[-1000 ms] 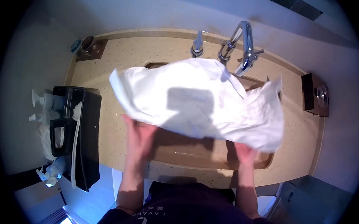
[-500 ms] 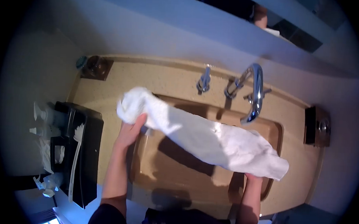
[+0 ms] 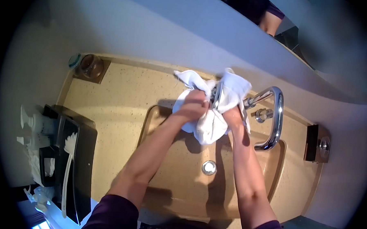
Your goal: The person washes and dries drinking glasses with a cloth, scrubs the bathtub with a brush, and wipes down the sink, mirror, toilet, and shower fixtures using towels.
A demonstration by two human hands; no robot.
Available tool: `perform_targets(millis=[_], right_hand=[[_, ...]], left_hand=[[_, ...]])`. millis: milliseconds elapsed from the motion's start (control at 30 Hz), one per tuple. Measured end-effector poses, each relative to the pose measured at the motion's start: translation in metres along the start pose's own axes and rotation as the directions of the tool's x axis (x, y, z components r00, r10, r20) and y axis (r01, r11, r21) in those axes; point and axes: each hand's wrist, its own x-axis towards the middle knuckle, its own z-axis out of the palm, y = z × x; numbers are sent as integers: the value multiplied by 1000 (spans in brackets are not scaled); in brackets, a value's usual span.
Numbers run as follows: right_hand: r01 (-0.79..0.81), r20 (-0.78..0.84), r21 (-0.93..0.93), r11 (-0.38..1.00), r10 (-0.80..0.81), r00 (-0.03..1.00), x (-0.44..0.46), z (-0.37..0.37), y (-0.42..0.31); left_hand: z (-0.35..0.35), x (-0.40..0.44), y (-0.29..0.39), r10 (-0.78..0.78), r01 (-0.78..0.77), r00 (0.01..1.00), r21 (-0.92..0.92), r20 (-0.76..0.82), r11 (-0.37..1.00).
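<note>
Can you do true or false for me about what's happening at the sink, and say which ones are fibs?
1. The left hand and right hand both touch the white cloth. True.
2. The cloth covers the drain. False: the drain is in plain view.
3. The curved tap spout is right of the cloth. True.
4. The brush is in the sink. False: the brush lies along the black caddy, left of the sink.

Counter point(image 3: 125, 85), pale beige, speckled. Bears: rectangular tan sink point(image 3: 177, 171), inset; curved chrome faucet point(image 3: 277, 116), right rear; round-based chrome tap handle point(image 3: 263, 114), just beside faucet; square brown tray point(image 3: 104, 72), far left corner; dark brown box point(image 3: 314, 144), right end.
</note>
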Motion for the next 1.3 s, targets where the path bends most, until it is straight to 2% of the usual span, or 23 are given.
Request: perform_targets(millis=[33,67,200,267,367,433,500,533,567,600,633,667,733,767,867,933,967,1067,1100,1133,1167,1267,1300], right_hand=[[5,-167,-138,990,-29,985,-16,14,12],[179,-240,-126,976,-205,949,-25,28,24],[-376,-111,-482,791,370,922,-42,36,-88],[-223,-84,-680,699,228,970,-41,64,-66],[-16,-150,-41,999,10,989,-34,84,30],[209,110,-753,623,-194,975,-42,29,-3],[238,-66,-408,881,-289,955,-50,-4,17],[446,-174,-396,803,-543,822,-52,-11,26],[347,-235,-29,937,-344,909,-54,-12,26],[202,-204,346,916,-137,969,-51,-15,20],[169,-228,514,841,-56,972,-47,-9,12],[249,-127,-294,923,-295,947,-34,-6,25],[359,-129,-467,808,-464,876,-35,6,33],[271,-190,-400,876,-368,910,-42,11,18],[247,-195,-325,913,-320,927,-69,5,-5],[366,-127,-530,765,-499,857,-74,0,-2],[336,-105,-487,806,-436,894,-66,-7,2],[231,-77,-231,945,-255,964,-49,-10,1],[213,-103,-59,975,-219,970,-41,1,-9],[263,-124,-382,886,-330,936,-28,10,-11],[376,-58,-477,794,-456,888,-18,5,-32],[112,-145,77,991,-100,984,-41,5,-54],[113,-199,168,979,-78,977,-55,9,-49]], left_hand=[[32,-13,-7,204,-164,922,146,-329,976],[33,-27,2,77,-51,973,126,-216,991],[42,-76,-12,356,-279,906,308,-229,909],[6,-85,-4,35,-70,968,-134,-249,988],[-14,-79,-20,-135,78,979,-325,-154,943],[-23,-71,-17,-189,161,982,-482,-9,861],[-22,-58,-12,-120,152,988,-632,94,760],[-19,-52,-6,-76,156,987,-700,144,696],[-19,-42,14,73,-26,996,-594,56,804],[-9,-30,13,-16,51,993,-314,113,948],[3,-24,12,12,-19,1000,-332,-25,943],[16,-22,11,33,-84,987,-337,-154,938],[53,-24,7,148,-177,925,-53,-350,983],[63,-26,8,228,-206,871,98,-436,974],[55,-52,12,217,-147,970,452,-107,880],[44,-58,15,187,-273,841,-100,-507,957],[18,-66,29,-38,-143,885,-349,-464,926],[-15,-22,1,138,-112,978,168,-154,979],[-18,3,2,87,-82,987,40,-135,996],[-15,21,2,39,-49,993,-85,-112,995],[-10,20,-3,247,-208,937,174,-246,963],[-29,17,10,301,-262,944,240,-139,935],[-38,18,8,330,-302,943,498,33,813]])
